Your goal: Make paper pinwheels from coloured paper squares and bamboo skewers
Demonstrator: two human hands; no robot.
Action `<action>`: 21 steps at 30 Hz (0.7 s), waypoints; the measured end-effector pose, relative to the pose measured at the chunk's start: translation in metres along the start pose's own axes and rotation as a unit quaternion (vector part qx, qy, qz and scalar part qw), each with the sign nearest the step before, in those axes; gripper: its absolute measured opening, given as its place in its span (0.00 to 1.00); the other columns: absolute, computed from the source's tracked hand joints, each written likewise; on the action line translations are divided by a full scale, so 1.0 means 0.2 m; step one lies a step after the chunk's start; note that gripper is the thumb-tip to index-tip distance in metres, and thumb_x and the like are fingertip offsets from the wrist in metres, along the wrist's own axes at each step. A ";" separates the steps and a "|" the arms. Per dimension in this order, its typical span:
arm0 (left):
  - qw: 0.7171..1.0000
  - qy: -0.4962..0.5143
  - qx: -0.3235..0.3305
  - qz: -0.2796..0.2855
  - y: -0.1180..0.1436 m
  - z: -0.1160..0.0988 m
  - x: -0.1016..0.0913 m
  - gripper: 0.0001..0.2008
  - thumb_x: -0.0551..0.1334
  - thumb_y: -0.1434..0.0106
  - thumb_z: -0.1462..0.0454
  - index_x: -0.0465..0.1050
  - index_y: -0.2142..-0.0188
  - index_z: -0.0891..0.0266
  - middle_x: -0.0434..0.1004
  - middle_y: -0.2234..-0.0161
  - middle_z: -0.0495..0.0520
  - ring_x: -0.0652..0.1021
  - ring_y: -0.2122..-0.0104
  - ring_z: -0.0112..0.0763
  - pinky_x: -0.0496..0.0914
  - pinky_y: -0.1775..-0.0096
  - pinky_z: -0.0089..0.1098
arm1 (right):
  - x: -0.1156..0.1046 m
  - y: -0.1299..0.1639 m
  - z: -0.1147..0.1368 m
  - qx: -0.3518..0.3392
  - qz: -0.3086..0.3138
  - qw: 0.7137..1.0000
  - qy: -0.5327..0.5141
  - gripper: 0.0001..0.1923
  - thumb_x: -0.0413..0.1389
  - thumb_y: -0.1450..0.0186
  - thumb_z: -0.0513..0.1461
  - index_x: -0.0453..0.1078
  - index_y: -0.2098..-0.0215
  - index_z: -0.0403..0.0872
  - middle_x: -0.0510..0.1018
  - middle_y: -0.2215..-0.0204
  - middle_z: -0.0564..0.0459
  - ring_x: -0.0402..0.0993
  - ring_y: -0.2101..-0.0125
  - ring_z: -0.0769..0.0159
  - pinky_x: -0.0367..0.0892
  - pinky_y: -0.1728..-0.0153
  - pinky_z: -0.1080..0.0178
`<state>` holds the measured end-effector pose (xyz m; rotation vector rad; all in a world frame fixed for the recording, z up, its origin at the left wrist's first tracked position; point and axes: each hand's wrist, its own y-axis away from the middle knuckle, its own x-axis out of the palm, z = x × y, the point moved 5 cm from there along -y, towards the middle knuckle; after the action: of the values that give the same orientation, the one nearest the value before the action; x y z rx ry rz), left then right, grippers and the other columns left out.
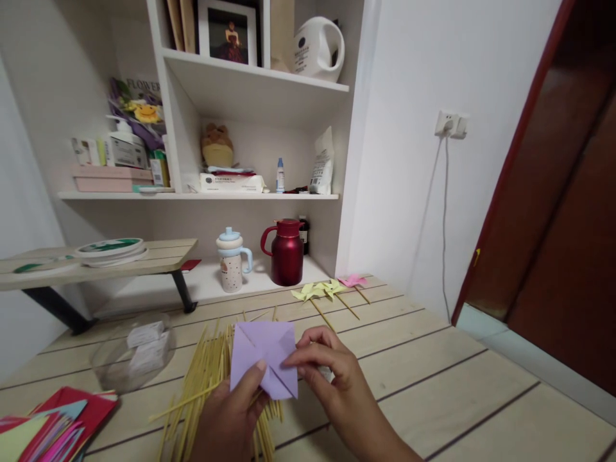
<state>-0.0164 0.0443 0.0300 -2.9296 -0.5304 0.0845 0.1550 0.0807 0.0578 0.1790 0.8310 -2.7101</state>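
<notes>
Pinched flat for folding, a purple paper square [264, 358] is being gripped by the left hand [231, 417] and right hand [327, 372] above the sticks [205, 378].

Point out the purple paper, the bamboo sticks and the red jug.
purple paper [262, 359]: head view, flat middle of the sheet.
bamboo sticks [205, 375]: head view, middle of the pile.
red jug [287, 256]: head view, body.

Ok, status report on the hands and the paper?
Left hand and right hand both pinch the purple paper. Wooden sticks lie underneath. Nothing blocking.
</notes>
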 end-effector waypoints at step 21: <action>0.992 0.116 -0.055 -0.008 0.03 0.06 0.12 0.11 0.65 0.45 0.54 0.80 0.71 0.57 0.81 0.72 0.56 0.81 0.68 0.43 0.77 0.62 0.38 | 0.00 -0.01 -0.06 0.055 -0.027 0.998 -0.018 0.09 0.60 0.36 0.39 0.78 0.74 0.49 0.71 0.74 0.54 0.69 0.70 0.64 0.63 0.68 0.63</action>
<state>0.0059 0.0493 0.0168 -2.9833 -0.5364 -0.2943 0.1545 0.0895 0.0487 0.1331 0.6860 -2.8024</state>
